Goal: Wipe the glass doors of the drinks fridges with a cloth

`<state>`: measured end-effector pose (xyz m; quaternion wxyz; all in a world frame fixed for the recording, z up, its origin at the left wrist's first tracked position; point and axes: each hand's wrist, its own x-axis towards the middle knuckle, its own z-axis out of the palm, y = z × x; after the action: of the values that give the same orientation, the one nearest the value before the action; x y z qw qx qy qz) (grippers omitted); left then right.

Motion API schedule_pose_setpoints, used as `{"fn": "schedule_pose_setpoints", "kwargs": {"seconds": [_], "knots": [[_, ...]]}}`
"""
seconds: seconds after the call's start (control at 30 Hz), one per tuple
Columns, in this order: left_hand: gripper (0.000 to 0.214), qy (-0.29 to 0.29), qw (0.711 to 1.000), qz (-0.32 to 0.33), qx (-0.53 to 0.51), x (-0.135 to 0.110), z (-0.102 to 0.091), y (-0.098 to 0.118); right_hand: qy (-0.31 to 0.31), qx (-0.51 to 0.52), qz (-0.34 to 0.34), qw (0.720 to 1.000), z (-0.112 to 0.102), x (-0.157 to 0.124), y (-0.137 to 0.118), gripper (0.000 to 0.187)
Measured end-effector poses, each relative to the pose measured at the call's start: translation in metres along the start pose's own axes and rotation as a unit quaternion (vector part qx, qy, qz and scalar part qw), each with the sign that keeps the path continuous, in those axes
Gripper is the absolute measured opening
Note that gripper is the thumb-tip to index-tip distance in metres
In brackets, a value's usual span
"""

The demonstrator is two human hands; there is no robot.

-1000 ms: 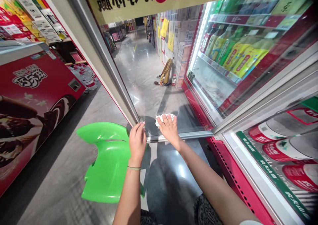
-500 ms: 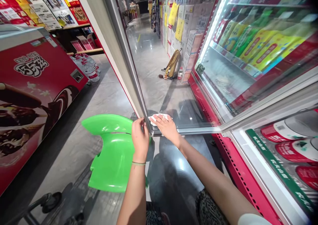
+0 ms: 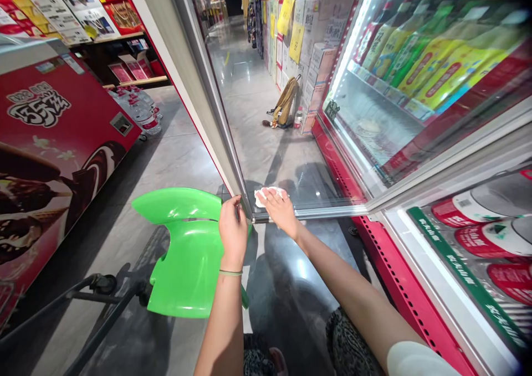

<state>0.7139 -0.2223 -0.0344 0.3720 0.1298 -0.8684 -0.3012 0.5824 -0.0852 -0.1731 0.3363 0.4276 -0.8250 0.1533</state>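
My left hand (image 3: 233, 232) is closed around the lower corner edge of an open glass door's frame (image 3: 222, 138). A crumpled white cloth (image 3: 259, 197) lies under the fingers of my right hand (image 3: 284, 214), which presses it against the low corner of the glass pane (image 3: 266, 160). The fingers are fairly flat and partly cover the cloth, just above the door's bottom rail (image 3: 324, 213). A green plastic chair (image 3: 191, 265) stands beside my left forearm.
A red freezer chest (image 3: 62, 138) stands on the left, with bottled water (image 3: 143, 116) behind it. Wheeled dark tubing (image 3: 103, 315) reaches in at lower left. To the right are a lit drinks cooler (image 3: 374, 116) and packed bottles (image 3: 494, 237). Through the glass, a tan backpack (image 3: 286, 102) leans by boxes.
My right hand has slid slightly right along the glass with the cloth. My left hand keeps its place on the frame. More of the dark tubing has come into view at lower left.
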Motion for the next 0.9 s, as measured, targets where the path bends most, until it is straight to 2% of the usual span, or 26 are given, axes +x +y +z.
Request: {"fn": "schedule_pose_setpoints", "kwargs": {"seconds": [0.1,0.23,0.3,0.43,0.6,0.67,0.8,0.9], "knots": [[0.024,-0.003,1.0,0.004,-0.004,-0.001,0.004,0.004,-0.046,-0.001,0.021,0.999,-0.006,0.004,0.005,0.065],[0.029,-0.037,0.999,0.026,-0.008,-0.004,0.013,0.011,-0.1,0.012,-0.03,0.995,-0.017,-0.005,0.021,0.069],[0.032,-0.056,0.998,0.032,-0.012,-0.006,0.018,0.014,-0.09,0.004,-0.015,0.996,-0.021,-0.006,0.031,0.064],[0.036,-0.076,0.996,0.042,-0.018,-0.007,0.029,0.018,-0.002,-0.041,0.038,0.998,-0.024,-0.009,0.049,0.049],[0.034,-0.06,0.997,0.045,-0.014,-0.005,0.046,0.023,0.039,-0.052,0.013,0.998,-0.03,-0.022,0.066,0.044],[0.031,-0.059,0.997,0.049,-0.012,-0.004,0.054,0.026,0.037,-0.057,0.036,0.997,-0.034,-0.023,0.073,0.047],[0.023,-0.04,0.999,0.025,-0.017,-0.004,0.07,0.036,0.001,-0.024,0.127,0.992,-0.041,-0.032,0.092,0.053],[0.021,-0.018,1.0,-0.005,-0.019,-0.006,0.076,0.041,-0.023,0.005,0.124,0.992,-0.047,-0.049,0.11,0.055]]}}
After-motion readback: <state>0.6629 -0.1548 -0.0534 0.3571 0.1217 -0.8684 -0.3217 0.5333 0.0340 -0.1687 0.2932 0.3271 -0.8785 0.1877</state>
